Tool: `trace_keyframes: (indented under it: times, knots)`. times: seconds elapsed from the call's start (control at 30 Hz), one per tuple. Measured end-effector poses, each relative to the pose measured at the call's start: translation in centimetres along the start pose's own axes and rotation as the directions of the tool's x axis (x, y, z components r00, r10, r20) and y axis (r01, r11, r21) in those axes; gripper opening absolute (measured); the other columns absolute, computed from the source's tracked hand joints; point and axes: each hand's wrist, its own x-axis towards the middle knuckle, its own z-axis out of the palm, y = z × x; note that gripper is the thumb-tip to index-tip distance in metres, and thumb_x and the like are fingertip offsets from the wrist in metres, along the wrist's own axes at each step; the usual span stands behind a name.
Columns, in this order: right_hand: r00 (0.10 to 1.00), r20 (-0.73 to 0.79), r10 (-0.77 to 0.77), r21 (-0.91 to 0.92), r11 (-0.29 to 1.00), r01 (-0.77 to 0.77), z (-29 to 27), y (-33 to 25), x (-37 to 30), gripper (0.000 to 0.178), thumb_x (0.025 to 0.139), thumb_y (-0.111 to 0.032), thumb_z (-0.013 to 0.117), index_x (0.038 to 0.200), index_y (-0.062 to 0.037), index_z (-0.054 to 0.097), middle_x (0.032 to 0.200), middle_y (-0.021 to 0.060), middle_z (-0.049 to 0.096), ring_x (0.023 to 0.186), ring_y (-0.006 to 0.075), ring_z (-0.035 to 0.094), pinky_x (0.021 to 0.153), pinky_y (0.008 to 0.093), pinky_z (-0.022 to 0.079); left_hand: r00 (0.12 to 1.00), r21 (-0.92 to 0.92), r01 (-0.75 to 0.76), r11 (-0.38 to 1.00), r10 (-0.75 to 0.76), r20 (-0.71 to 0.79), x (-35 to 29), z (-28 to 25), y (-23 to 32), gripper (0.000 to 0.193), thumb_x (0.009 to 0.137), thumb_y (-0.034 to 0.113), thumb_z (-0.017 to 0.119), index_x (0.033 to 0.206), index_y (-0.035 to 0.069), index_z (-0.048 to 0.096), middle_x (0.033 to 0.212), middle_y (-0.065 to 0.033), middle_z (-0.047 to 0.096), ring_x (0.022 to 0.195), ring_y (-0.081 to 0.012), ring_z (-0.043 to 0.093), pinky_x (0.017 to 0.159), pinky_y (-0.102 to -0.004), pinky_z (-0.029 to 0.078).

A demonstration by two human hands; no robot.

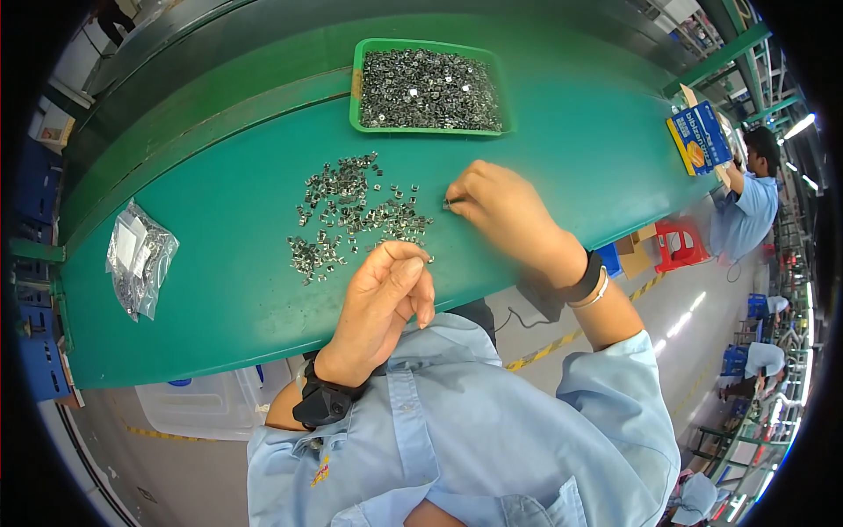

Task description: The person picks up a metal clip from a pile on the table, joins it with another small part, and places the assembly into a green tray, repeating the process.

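A loose pile of small shiny metal pieces (342, 184) is spread over the green tabletop (219, 281) in front of me. My right hand (509, 211) is just right of the pile, thumb and forefinger pinched on a small metal piece (447, 205). At the pile's near edge is my left hand (386, 294), its thumb and forefinger pressed together and the other fingers curled. A tiny bright piece (430, 259) shows by its fingertips; whether it is gripped there or in front of the pile is hard to tell.
A green tray (358, 88) full of similar metal pieces stands at the back. On the left lies a clear plastic bag (140, 259) with pieces inside. A blue and yellow box (700, 139) sits at the right end, near a co-worker (746, 206) and a red stool (679, 246).
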Motion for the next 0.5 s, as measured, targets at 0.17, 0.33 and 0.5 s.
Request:
trace_keyframes:
  times: [0.17, 0.33, 0.5]
  knots:
    - [0.985, -0.079, 0.156, 0.180, 0.974, -0.140, -1.8, -0.8, -0.3, 0.012, 0.078, -0.007, 0.065, 0.087, -0.0029, 0.059, 0.084, 0.0086, 0.057, 0.080, 0.0239, 0.058, 0.071, 0.0323, 0.047, 1.000, -0.002, -0.018, 1.000, 0.018, 0.001, 0.0, 0.0, -0.1, 0.013, 0.096, 0.015, 0.046, 0.103, 0.005, 0.048, 0.070, -0.0068, 0.054, 0.051, -0.0135, 0.049, 0.049, -0.0277, 0.043]
    - [0.985, -0.043, 0.169, 0.179, 0.971, -0.159, -2.0, 0.4, -0.3, 0.010, 0.081, -0.008, 0.062, 0.088, -0.0028, 0.058, 0.087, 0.0095, 0.058, 0.082, 0.0243, 0.058, 0.073, 0.0325, 0.047, 1.000, -0.018, -0.023, 1.000, 0.022, -0.004, 0.1, 0.0, -0.2, 0.013, 0.096, 0.015, 0.045, 0.103, 0.005, 0.048, 0.070, -0.0070, 0.054, 0.051, -0.0135, 0.050, 0.048, -0.0277, 0.043]
    - [0.954, -0.014, 0.301, 0.165, 0.941, -0.294, -1.6, 1.6, -0.6, 0.010, 0.083, -0.008, 0.059, 0.091, -0.0024, 0.059, 0.088, 0.0099, 0.057, 0.083, 0.0249, 0.058, 0.074, 0.0327, 0.047, 0.999, -0.042, -0.015, 0.999, 0.017, 0.046, 0.0, -0.2, 0.0, 0.013, 0.096, 0.016, 0.047, 0.102, 0.005, 0.049, 0.071, -0.0067, 0.055, 0.056, -0.0132, 0.051, 0.051, -0.0281, 0.044]
